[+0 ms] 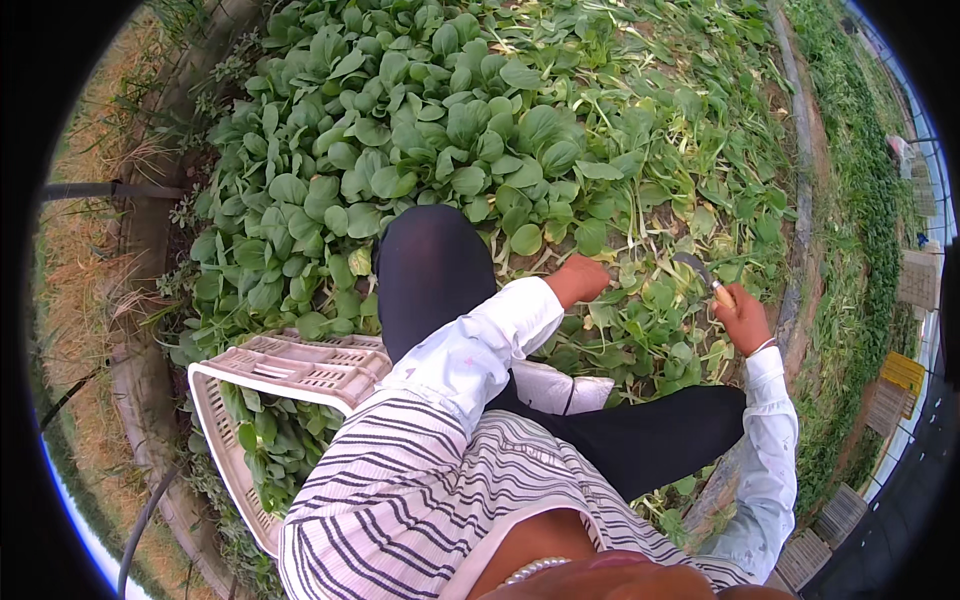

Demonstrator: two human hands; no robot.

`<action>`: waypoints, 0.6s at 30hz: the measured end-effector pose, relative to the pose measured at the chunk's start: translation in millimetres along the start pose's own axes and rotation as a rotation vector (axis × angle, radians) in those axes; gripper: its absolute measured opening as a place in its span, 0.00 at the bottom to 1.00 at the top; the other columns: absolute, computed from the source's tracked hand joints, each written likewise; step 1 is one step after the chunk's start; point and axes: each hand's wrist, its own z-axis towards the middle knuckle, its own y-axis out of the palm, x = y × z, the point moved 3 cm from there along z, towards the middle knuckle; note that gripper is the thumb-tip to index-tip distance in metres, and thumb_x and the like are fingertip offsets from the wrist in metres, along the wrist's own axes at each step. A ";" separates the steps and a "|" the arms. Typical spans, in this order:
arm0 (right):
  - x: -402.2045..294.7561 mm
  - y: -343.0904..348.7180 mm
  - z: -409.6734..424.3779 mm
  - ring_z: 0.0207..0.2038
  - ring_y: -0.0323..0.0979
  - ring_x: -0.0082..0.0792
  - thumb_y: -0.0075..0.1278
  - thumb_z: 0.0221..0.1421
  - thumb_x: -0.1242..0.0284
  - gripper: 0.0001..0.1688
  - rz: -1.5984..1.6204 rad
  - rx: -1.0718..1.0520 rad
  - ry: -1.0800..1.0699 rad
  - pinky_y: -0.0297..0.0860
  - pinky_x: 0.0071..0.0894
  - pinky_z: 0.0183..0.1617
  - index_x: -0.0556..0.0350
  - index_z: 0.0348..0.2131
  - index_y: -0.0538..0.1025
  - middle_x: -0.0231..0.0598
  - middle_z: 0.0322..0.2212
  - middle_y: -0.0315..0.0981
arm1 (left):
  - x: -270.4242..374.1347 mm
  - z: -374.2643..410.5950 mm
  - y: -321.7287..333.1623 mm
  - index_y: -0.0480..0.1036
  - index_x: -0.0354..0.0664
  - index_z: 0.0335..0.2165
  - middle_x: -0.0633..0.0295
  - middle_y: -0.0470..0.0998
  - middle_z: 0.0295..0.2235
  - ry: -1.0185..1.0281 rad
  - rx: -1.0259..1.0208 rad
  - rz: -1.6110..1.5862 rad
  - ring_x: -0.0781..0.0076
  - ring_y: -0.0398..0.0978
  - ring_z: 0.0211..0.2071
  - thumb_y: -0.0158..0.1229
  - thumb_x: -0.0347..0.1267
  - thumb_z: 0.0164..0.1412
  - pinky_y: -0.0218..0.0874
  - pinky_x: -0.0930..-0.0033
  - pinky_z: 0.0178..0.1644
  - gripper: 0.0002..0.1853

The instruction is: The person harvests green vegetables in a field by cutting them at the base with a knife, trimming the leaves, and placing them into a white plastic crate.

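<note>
My right hand [742, 319] is closed around the wooden handle of a small sickle [699, 271], its curved blade pointing up and left over cut leaves. To its left, my left hand [581, 280] reaches down at the edge of the standing leafy greens [465, 135], fingers curled with their tips hidden; whether it holds anything I cannot tell. Loose leaves and pale stems [660, 307] lie around and below both hands. At my left side, a plastic crate [300, 367] lies tilted with leafy greens [281, 442] inside.
A grey hose or pipe [802, 150] runs along the bed's right side. Farther right stand several crates [919, 279], one of them yellow [902, 373]. A soil ridge with dry grass [146, 247] borders the left. My bent knees [435, 262] flank a white padded item [559, 386].
</note>
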 end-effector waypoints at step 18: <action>-43.3 92.9 99.2 0.28 0.71 0.51 0.53 0.45 0.66 0.16 -0.149 -0.285 0.018 0.66 0.42 0.32 0.57 0.33 0.71 0.52 0.23 0.71 | -80.7 -2.3 3.9 0.66 0.48 0.45 0.50 0.67 0.47 -0.930 0.518 -0.831 0.55 0.68 0.45 0.52 0.30 0.47 0.54 0.48 0.48 0.22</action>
